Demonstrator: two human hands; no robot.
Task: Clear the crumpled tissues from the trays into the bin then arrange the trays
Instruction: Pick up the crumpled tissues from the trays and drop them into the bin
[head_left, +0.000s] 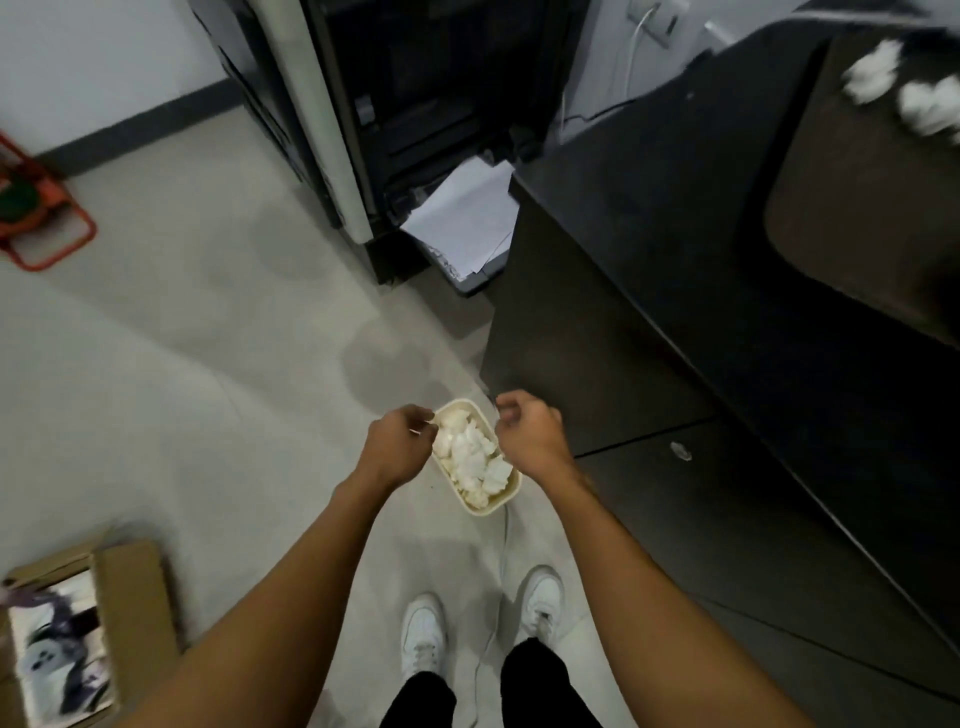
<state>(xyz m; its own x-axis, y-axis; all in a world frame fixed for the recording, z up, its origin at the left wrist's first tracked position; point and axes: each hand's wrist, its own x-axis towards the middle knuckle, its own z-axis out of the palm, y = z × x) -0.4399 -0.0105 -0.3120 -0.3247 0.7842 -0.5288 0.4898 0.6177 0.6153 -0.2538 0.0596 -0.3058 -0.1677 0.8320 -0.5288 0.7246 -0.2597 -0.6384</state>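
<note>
**Both hands over a full bin on the floor**

A pale floor (208, 364) fills most of the view. A dark desk (675, 260) takes up the right side, its near corner coming down just beside the bin. Behind it stands a tall dark cabinet (415, 78) with white sheets of paper (467, 218) spilling from its base. On the desk, far right, lies a brown tray (841, 208) carrying blurred crumpled tissues (875, 70). An open cardboard box (135, 587) sits at the lower left, an orange frame (52, 228) at the far left, and white shoes (423, 631) stand at the bottom with a thin cable (501, 571) running between them.

The cream bin (485, 511) stands on the floor ahead of the shoes, mouth up. Its long axis runs away from the person, the far end leaning slightly left. It is heaped with white tissue wads (470, 457).

Both forearms reach forward and down. The left hand (400, 441) hangs over the bin's left rim, fingers curled; whether they pinch a scrap of tissue cannot be told. The right hand (530, 431) hangs over the right rim, fingers curled in with nothing seen in them.
</note>
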